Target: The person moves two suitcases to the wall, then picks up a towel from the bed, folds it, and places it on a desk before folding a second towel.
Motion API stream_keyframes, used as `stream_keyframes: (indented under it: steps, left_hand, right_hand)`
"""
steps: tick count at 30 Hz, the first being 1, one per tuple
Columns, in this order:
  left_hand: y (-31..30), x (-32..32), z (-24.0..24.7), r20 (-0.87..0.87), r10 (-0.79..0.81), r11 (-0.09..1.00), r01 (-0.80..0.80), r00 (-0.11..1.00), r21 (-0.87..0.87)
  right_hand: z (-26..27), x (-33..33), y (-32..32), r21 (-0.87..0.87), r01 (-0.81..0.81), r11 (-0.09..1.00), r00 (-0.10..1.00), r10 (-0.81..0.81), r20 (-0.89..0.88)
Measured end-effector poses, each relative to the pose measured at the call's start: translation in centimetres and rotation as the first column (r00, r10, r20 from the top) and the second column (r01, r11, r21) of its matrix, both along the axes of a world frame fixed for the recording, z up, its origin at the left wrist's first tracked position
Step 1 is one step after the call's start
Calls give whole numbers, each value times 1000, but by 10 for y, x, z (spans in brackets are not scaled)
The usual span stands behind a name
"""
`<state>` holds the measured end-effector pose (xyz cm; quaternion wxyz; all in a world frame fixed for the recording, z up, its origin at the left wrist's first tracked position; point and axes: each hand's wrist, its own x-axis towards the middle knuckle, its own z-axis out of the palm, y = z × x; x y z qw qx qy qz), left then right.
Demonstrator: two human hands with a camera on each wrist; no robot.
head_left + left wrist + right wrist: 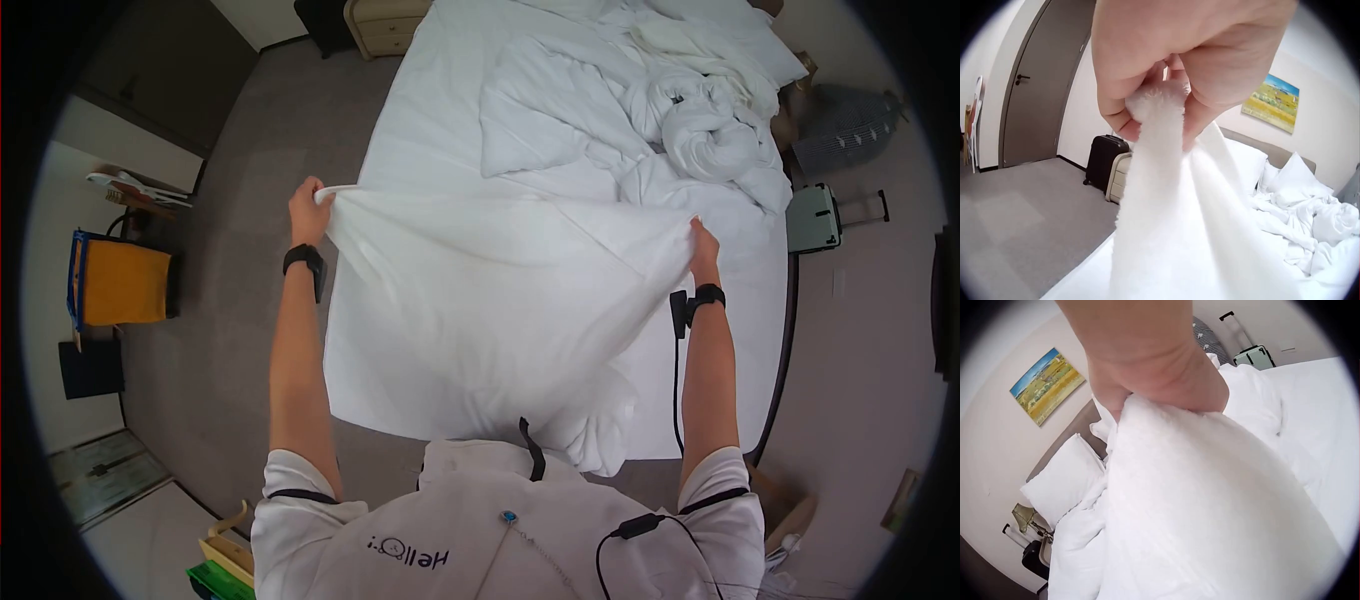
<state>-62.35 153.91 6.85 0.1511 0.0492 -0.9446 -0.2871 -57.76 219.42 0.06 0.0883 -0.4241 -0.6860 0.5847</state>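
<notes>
Presently, a large white fluffy cloth (500, 300) is held stretched between both raised hands above the near end of a wide bed covered with a white sheet (430, 110). One upper corner of the cloth is pinched tightly by the left hand (308, 210), with fingers and thumb closed on a small bunch of the fabric, as seen in the left wrist view (1154, 69). The other upper corner is gripped by the right hand (703, 245), whose fingers are curled round a thicker fold, shown close up in the right wrist view (1160, 375). The top hem is drawn fairly taut from near the bed's left edge across towards its right edge. The rest of the cloth hangs down, and its lower end is gathered in a loose bundle at the bed's near edge.

A crumpled white duvet (700, 125) is heaped towards the far right corner of the bed, with white pillows (720, 35) lying beyond it. A mint-green hard-shell suitcase (812, 218) is stood on the floor just beside the bed's right edge. A beige bedside cabinet (385, 25) is set by the far left corner, with a black upright suitcase (1105, 161) next to it. A yellow bag with blue trim (120, 285) is placed on the grey carpet (230, 330), well apart from the bed's left edge.
</notes>
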Motion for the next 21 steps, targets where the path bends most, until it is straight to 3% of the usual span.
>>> stream_keyframes:
  steps: [1, 4, 5, 6, 8, 9, 11, 13, 15, 16, 17, 18, 19, 20, 21]
  left_hand:
    - [1, -12, -2, 123, 37, 999, -37, 992, -3]
    - [19, -24, -26, -2, 126, 989, -125, 992, -77]
    - [24, -20, -31, 174, 133, 989, -119, 976, -92]
    - [22, -16, -53, 229, 114, 992, -98, 967, -78]
    - [21, 3, -106, 356, 70, 997, -72, 932, -8]
    - [10, 12, -156, 366, -13, 998, -13, 931, 68]
    - [28, 53, -193, 491, 86, 918, -261, 867, 299]
    - [48, 101, -237, 624, 233, 864, -454, 746, 220]
    - [74, 149, -255, 684, 292, 797, -565, 669, 212]
    - [79, 173, -279, 663, 371, 799, -588, 650, 129]
    - [86, 193, -283, 592, 349, 678, -632, 726, 376]
    - [94, 205, -274, 709, 361, 509, -765, 606, 394]
    - [103, 205, -235, 840, 248, 354, -852, 483, 386]
    - [106, 205, -207, 888, 156, 213, -892, 433, 398]
    - [100, 210, -213, 871, 82, 222, -861, 484, 457]
  right_hand:
    - [-1, -8, 0, 3, 60, 998, 997, -60, -53]
    - [-11, -7, 6, 69, 112, 991, 991, -117, 64]
    - [-45, -2, 19, 401, 41, 915, 997, -66, 49]
    - [-80, 5, 32, 687, -26, 727, 999, -12, 50]
    - [-97, 22, 12, 661, -172, 730, 984, 101, 145]
    - [-99, 27, -11, 512, -159, 844, 981, 77, 179]
    - [-107, 41, -55, 37, -120, 992, 980, 112, 163]
    - [-116, 46, -90, -221, -83, 972, 950, 145, 278]
    - [-122, 46, -114, -280, -10, 960, 929, 113, 353]
    - [-125, 42, -119, -297, 14, 955, 921, 103, 376]
    - [-132, 37, -119, -316, 107, 943, 943, 4, 333]
    - [-144, 30, -116, -337, 196, 921, 952, -96, 292]
    - [-157, 25, -111, -360, 282, 889, 947, -197, 253]
    - [-173, 22, -101, -427, 285, 858, 953, -207, 219]
    - [-191, 17, -86, -493, 285, 822, 958, -221, 184]
